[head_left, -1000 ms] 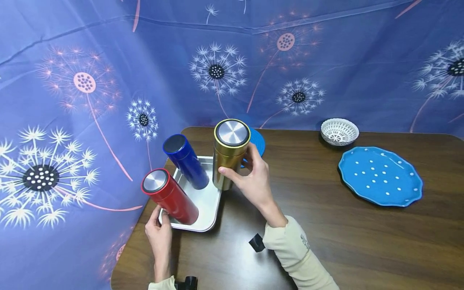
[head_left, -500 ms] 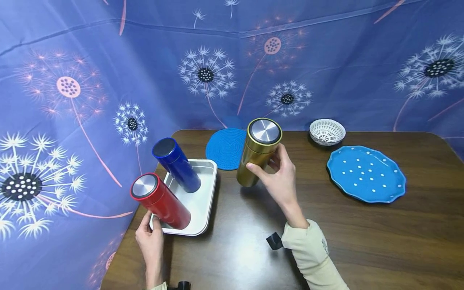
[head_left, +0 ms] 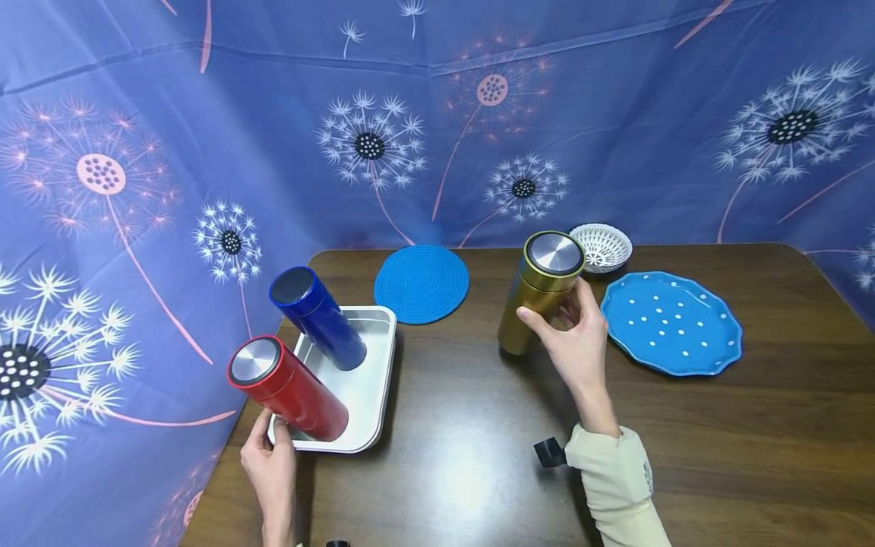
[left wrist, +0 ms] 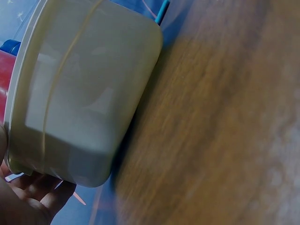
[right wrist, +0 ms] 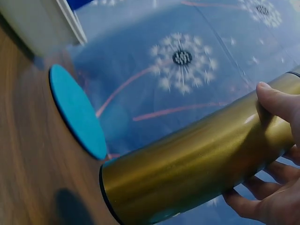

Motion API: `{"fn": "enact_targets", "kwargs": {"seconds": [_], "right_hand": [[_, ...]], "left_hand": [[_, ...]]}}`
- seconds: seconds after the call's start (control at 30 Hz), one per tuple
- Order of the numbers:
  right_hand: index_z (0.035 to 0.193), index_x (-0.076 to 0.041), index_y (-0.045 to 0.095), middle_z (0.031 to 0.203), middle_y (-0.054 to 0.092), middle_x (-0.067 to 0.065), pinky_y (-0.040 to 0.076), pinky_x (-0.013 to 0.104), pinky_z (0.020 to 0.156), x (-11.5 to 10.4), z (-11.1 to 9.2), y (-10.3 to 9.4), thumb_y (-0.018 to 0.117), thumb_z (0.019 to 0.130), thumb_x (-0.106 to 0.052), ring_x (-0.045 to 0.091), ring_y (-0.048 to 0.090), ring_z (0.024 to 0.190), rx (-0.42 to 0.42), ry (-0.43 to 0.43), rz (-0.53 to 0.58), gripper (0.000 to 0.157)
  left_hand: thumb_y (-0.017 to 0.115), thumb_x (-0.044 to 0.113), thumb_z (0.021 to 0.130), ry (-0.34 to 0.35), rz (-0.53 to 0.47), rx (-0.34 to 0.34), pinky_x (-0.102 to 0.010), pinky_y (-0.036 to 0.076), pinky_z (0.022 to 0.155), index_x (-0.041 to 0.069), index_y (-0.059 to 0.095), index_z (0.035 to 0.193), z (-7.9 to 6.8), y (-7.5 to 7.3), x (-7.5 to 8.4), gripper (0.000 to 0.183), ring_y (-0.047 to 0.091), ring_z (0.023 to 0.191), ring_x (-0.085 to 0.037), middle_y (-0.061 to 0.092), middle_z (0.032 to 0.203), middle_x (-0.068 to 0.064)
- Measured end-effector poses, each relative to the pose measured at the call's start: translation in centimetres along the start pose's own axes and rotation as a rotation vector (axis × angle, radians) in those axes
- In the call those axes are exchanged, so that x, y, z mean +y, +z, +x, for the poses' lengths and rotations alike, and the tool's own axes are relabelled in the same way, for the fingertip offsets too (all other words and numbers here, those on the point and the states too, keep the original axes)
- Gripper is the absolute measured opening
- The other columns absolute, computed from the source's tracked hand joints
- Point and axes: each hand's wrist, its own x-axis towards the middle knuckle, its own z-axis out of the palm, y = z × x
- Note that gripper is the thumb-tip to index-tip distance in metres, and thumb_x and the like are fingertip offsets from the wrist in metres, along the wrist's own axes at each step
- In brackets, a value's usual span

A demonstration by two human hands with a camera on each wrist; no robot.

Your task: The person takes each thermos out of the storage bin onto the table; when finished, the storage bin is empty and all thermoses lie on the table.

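A gold thermos flask (head_left: 522, 311) with a steel-topped lid is in my right hand (head_left: 577, 357), thumb on one side and fingers round the other. The right wrist view shows the gold flask (right wrist: 187, 164) tilted, its base over the table above a dark shadow. My left hand (head_left: 271, 463) pinches the near left corner of a pale deep tray (head_left: 374, 387). Seen from the side in the left wrist view, the tray (left wrist: 93, 84) has fingers (left wrist: 56, 194) at its corner. Inside it stand a red flask (head_left: 304, 399) and a blue flask (head_left: 328, 328).
A round blue woven mat (head_left: 421, 283) lies behind the tray, to its right. On the right are a blue plate (head_left: 673, 323) with white dots and a white openwork bowl (head_left: 608, 247), partly behind the gold flask. A dandelion-print cloth (head_left: 273, 114) hangs along the table's back and left.
The right hand has carried the gold flask from the tray's right edge rightward, past the mat, towards the dotted plate. The left hand stays at the tray's corner; the head view has shifted.
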Motion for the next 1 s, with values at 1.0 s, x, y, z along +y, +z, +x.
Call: {"fn": "enact_targets", "kwargs": {"seconds": [1.0], "right_hand": [[0.133,-0.017,0.057,0.118,0.060,-0.007,0.049,0.023,0.092,2.8,0.7,-4.1,0.087,0.070,-0.010,0.011,0.058,0.111,0.126,0.132,-0.105,0.070]], "left_hand": [[0.053,-0.004,0.091,0.004,0.012,-0.009,-0.007,0.039,0.059,-0.006,0.068,0.115,-0.1,-0.2,0.2,0.029,0.052,0.072,0.009,0.058,0.084,0.033]]}}
